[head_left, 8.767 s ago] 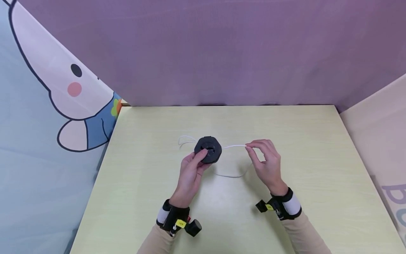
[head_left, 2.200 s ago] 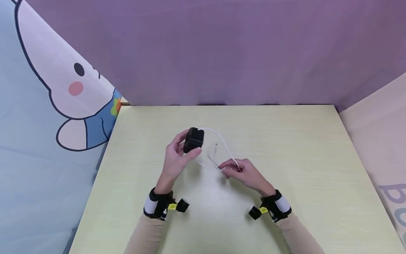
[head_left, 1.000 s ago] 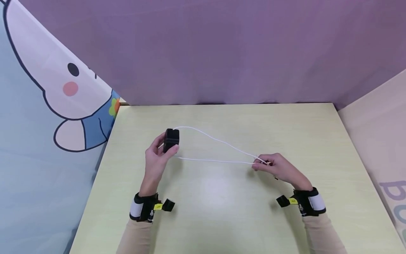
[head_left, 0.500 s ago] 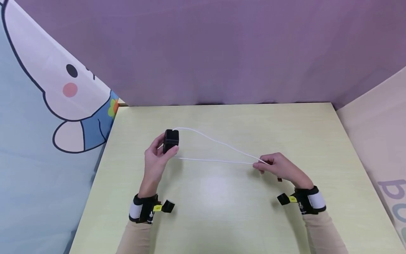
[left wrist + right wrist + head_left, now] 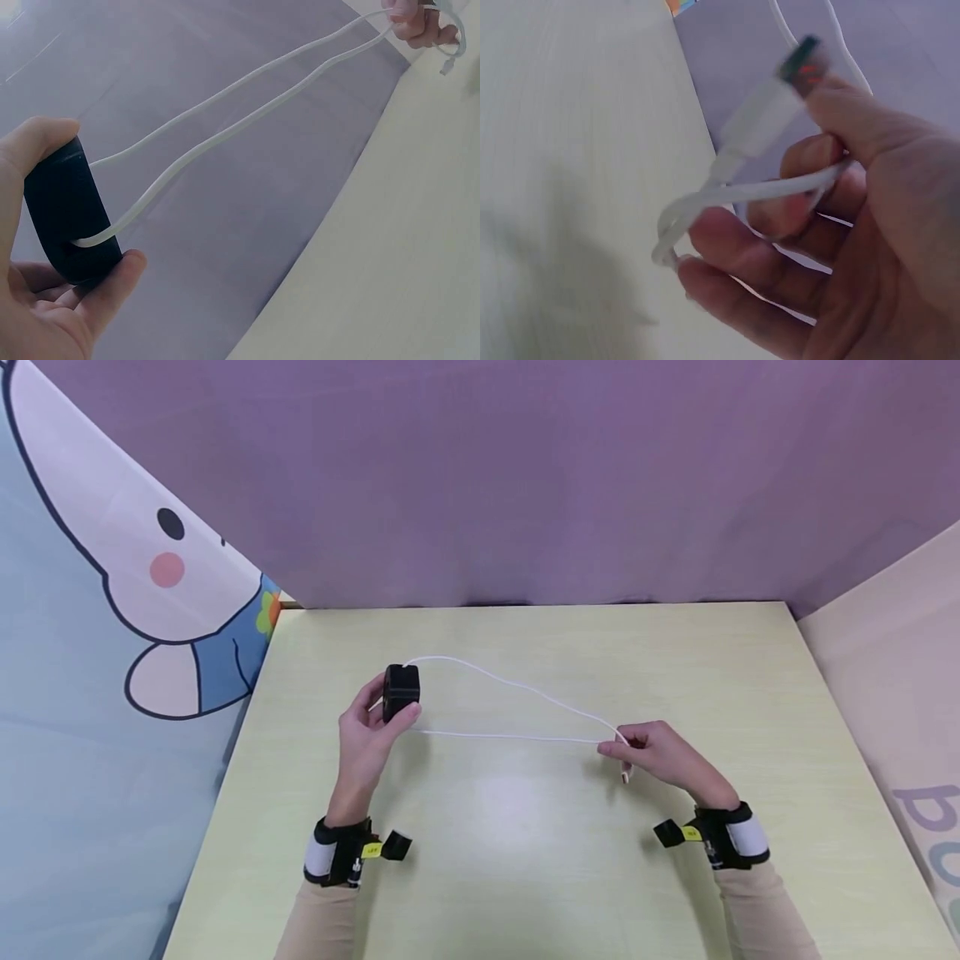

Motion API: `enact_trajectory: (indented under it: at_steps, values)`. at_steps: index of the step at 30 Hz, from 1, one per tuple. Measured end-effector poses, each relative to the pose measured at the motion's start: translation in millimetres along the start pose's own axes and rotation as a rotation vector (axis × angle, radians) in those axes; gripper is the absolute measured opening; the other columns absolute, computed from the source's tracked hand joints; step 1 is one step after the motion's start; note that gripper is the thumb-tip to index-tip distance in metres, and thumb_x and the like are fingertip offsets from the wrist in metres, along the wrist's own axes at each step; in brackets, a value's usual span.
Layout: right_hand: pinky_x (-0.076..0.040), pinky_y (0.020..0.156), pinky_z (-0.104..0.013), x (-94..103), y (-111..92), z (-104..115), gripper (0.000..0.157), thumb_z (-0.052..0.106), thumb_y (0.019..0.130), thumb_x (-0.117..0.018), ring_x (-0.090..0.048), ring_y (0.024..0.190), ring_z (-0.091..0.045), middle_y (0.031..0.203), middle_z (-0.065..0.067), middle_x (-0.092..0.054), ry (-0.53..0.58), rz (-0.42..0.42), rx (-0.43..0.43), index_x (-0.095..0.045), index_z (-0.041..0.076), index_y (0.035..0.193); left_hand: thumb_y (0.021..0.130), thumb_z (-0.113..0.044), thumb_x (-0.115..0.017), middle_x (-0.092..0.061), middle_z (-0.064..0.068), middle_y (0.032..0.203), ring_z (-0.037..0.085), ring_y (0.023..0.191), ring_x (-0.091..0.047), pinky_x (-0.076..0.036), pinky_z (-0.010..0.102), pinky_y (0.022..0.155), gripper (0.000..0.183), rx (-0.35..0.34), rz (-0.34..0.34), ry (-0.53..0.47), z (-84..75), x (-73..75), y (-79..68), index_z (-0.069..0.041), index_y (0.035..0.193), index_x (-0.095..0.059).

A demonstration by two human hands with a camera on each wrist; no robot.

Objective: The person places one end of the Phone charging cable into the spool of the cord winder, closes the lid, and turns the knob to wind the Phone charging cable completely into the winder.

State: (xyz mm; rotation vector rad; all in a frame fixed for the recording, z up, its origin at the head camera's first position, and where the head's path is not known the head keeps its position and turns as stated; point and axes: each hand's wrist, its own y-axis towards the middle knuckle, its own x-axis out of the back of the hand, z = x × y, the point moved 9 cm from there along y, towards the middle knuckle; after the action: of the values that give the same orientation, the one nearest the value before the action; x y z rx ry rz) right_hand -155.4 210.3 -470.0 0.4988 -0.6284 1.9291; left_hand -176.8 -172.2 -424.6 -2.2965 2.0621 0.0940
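Left hand point(image 5: 362, 745) grips black, boxy plastic case point(image 5: 402, 687) above pale wooden table point(image 5: 517, 877), toward far-left corner; right hand point(image 5: 666, 755) grasps slim white cable point(image 5: 217, 139), connector point(image 5: 759, 120) blurred. Step likely cable extension; next move should need even tension.

A pale yellow-green worktop point(image 5: 517, 885) is seen, its straight far edge set at twelve o'clock. Soft shadows point(image 5: 691, 893) are cast on it toward nine and four o'clock. Fine grain is seemingly shown, though blurred in the right wrist view.
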Motion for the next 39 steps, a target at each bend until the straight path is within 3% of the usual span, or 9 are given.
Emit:
enact_trajectory:
  at_steps: [5,11,14,18,22,28,30,33,39]
  values:
    - [-0.024,0.048,-0.021,0.7,0.7,8.3,0.029,0.036,0.090,-0.060,-0.030,0.053,-0.006,0.057,0.007,-0.036,-0.050,-0.027,0.125,-0.050,0.018,0.071,0.079,-0.013,-0.074,-0.051,0.012,0.127,0.022,0.108,-0.057,-0.051,0.021,0.085,0.066,-0.015,-0.026,-0.014,-2.9,4.5,-0.8,-0.004,0.138,-0.045]
    - [-0.041,0.050,-0.022,5.5,1.6,14.7,0.013,0.022,0.096,-0.054,-0.048,0.057,-0.008,0.066,0.000,-0.055,-0.090,-0.084,0.193,-0.057,0.013,0.087,0.078,-0.013,-0.075,-0.050,0.013,0.128,0.022,0.110,-0.057,-0.050,0.022,0.087,0.067,-0.029,-0.038,-0.008,-5.5,6.4,-0.6,-0.004,0.138,-0.044]
    - [-0.050,0.057,-0.026,5.6,1.7,12.5,0.015,0.013,0.099,-0.048,-0.060,0.066,-0.018,0.079,-0.010,-0.063,-0.039,-0.069,0.187,-0.060,0.005,0.100,0.078,-0.013,-0.075,-0.050,0.014,0.130,0.021,0.112,-0.056,-0.049,0.022,0.089,0.068,-0.034,-0.039,0.007,-5.3,6.8,-0.3,-0.004,0.138,-0.044]
    - [-0.053,0.062,-0.030,3.3,-0.3,4.0,0.024,0.014,0.101,-0.043,-0.066,0.082,-0.028,0.097,-0.016,-0.069,0.009,-0.016,0.134,-0.062,0.000,0.106,0.078,-0.013,-0.075,-0.049,0.013,0.131,0.021,0.112,-0.055,-0.049,0.022,0.090,0.069,-0.042,-0.034,0.018,-4.1,6.5,-0.1,-0.004,0.139,-0.044]
    - [-0.052,0.074,-0.037,-2.2,-3.8,-1.3,0.030,0.023,0.103,-0.039,-0.063,0.096,-0.027,0.102,-0.013,-0.069,0.036,0.060,0.082,-0.061,0.003,0.107,0.078,-0.013,-0.075,-0.050,0.012,0.130,0.022,0.110,-0.056,-0.049,0.021,0.089,0.069,-0.048,-0.029,0.021,-3.2,6.6,-0.7,-0.004,0.138,-0.044]
    - [-0.042,0.086,-0.045,-8.5,-11.4,-0.9,0.026,0.024,0.103,-0.037,-0.053,0.100,-0.031,0.103,-0.014,-0.062,0.168,0.152,-0.008,-0.054,0.005,0.106,0.078,-0.014,-0.075,-0.050,0.012,0.131,0.021,0.112,-0.055,-0.049,0.022,0.090,0.069,-0.041,-0.023,0.017,-3.3,6.5,-1.6,-0.004,0.139,-0.044]
    - [-0.038,0.089,-0.049,-9.1,-13.7,1.4,0.023,0.022,0.101,-0.039,-0.051,0.101,-0.032,0.103,-0.015,-0.057,0.240,0.170,-0.011,-0.051,0.004,0.106,0.079,-0.014,-0.075,-0.050,0.012,0.131,0.021,0.112,-0.055,-0.049,0.023,0.089,0.069,-0.036,-0.024,0.011,-3.7,6.9,-1.9,-0.004,0.139,-0.043]
    - [-0.035,0.091,-0.051,-9.9,-16.9,7.7,0.018,0.015,0.098,-0.044,-0.047,0.106,-0.036,0.103,-0.018,-0.050,0.339,0.203,0.053,-0.045,0.001,0.108,0.079,-0.014,-0.074,-0.051,0.012,0.129,0.022,0.112,-0.056,-0.050,0.022,0.087,0.067,-0.034,-0.042,0.004,-5.4,10.2,-2.1,-0.004,0.138,-0.044]
    - [-0.043,0.077,-0.035,-12.5,-14.7,11.5,0.041,0.015,0.086,-0.068,-0.042,0.109,-0.039,0.100,-0.015,-0.041,0.360,0.183,0.136,-0.038,-0.001,0.109,0.080,-0.013,-0.073,-0.051,0.012,0.128,0.024,0.111,-0.055,-0.051,0.021,0.085,0.065,-0.045,-0.067,-0.005,-8.7,15.7,-1.8,-0.004,0.138,-0.046]
